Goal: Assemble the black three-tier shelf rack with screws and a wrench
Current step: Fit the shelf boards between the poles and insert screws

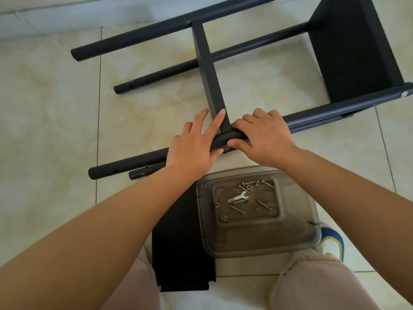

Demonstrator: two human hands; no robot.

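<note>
rack: black frame [348, 52] lying on its side on the tile floor [44, 108], four tubes running left, one shelf already on at the far right end
middle shelf: narrow panel [210, 70] standing on edge across the tubes, near corner butted against the closest tube [138, 159]
left hand: [194, 148] laid over the closest tube just left of the joint, thumb tucked under, index and middle fingers stretched flat up the panel edge. Steadying more than squeezing, looks like
right hand: [266, 137] fingers curled over the same tube right at the corner, thumb below. Pretty sure gripping the tube, maybe pinching a bolt in there too, can't tell, fully hidden
hardware: clear plastic tub [290, 240] by the knees, small wrench [238, 197] inside with loose screws [263, 204] and washers
spare shelf: flat black panel [178, 249] on the floor, partly under the tub
step, probably: lining up the panel corner with the tube hole, nothing tightened yet, wrench untouched
risk 1: panel only balanced on edge, could tip or slide off the hole if either hand lets go to grab a screw
risk 2: tube can roll, so holes drift out of line and the screw goes in crooked
risk 3: tub right by the knee, one bump and screws everywhere
</note>
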